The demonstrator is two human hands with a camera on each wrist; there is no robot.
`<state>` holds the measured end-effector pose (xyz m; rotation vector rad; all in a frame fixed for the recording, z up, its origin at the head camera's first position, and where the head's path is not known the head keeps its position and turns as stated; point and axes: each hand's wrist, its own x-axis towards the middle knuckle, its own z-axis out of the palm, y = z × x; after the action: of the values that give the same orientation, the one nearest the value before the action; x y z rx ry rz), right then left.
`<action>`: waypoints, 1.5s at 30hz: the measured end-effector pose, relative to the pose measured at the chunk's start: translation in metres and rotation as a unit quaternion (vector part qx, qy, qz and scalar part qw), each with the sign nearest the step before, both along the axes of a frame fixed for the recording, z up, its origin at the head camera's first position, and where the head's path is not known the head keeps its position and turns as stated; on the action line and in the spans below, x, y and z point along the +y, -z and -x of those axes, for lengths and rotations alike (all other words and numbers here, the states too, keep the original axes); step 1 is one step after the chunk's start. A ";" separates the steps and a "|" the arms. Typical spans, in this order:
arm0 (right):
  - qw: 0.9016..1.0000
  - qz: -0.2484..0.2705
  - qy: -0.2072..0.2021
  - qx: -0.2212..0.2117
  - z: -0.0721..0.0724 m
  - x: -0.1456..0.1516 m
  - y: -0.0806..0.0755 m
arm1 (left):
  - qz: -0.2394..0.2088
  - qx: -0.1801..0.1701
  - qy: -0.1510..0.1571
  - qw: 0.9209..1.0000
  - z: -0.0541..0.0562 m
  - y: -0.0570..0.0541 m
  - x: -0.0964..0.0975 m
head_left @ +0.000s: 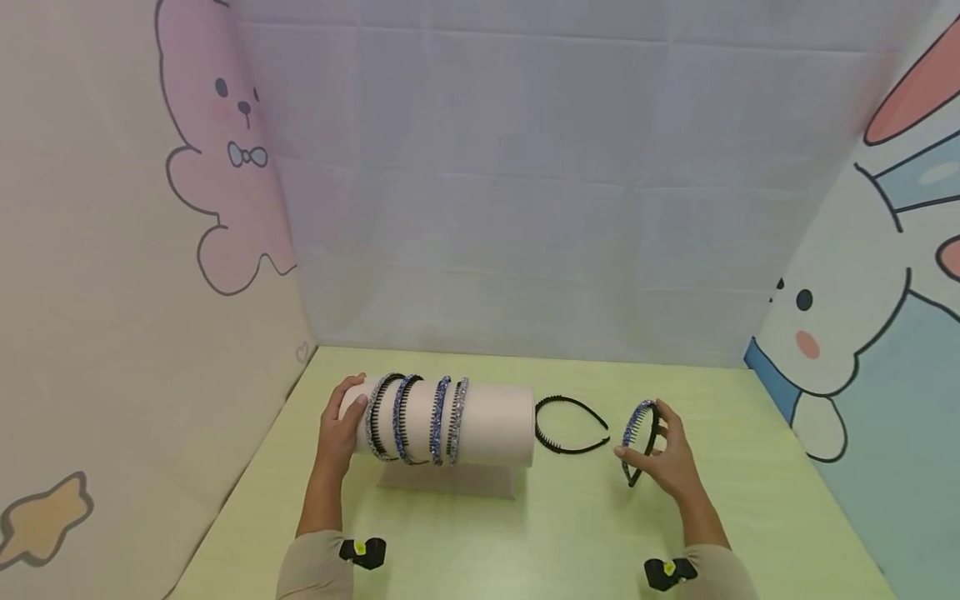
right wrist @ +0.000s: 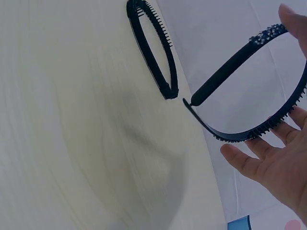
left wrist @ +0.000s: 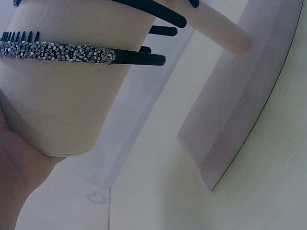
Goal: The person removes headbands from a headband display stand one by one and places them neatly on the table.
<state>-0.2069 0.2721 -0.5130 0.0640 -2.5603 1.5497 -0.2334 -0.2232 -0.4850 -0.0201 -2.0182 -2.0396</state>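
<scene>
A white cylindrical headband stand (head_left: 491, 425) lies sideways on its base, with several glittery toothed headbands around it, silver ones and blue ones. My left hand (head_left: 342, 423) grips the stand's left end, thumb toward the front. In the left wrist view a silver-studded headband (left wrist: 72, 51) circles the stand (left wrist: 62, 105) close to the palm. Right of the stand, my right hand (head_left: 670, 457) holds a blue glittery headband (head_left: 637, 429) above the table, thumb on one side and fingers on the other. Its two tips point down, and teeth line its inner side.
A plain black toothed headband (head_left: 558, 451) lies on the pale green table (head_left: 570, 533) between the stand and my right hand. The stand's flat base (head_left: 450, 481) rests on the table. White cloth walls (head_left: 480, 208) with cartoon animals close off the back and both sides.
</scene>
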 end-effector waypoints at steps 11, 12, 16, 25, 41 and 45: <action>0.992 -0.129 -0.009 0.010 0.018 0.018 -0.001 | 0.002 0.004 0.000 1.000 -0.012 -0.019 0.008; 0.990 -0.139 -0.010 0.011 0.020 0.020 0.000 | 0.003 0.008 0.001 1.000 -0.013 -0.021 0.008; 0.987 -0.157 -0.018 0.007 0.029 0.027 0.006 | 0.006 0.013 0.001 1.000 -0.014 -0.024 0.009; 0.985 -0.170 -0.034 -0.017 0.036 0.033 0.011 | 0.006 0.002 0.003 1.000 -0.014 -0.023 0.009; 0.967 -0.242 -0.044 -0.070 0.055 0.042 0.027 | 0.011 -0.012 0.003 1.000 -0.009 -0.018 0.005; 0.964 -0.247 -0.051 -0.084 0.057 0.043 0.028 | 0.011 -0.018 0.002 1.000 -0.002 -0.007 0.001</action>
<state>-0.2641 0.3147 -0.5408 0.1241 -3.0633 0.9370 -0.2311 -0.2227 -0.4779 0.0093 -2.0637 -2.0342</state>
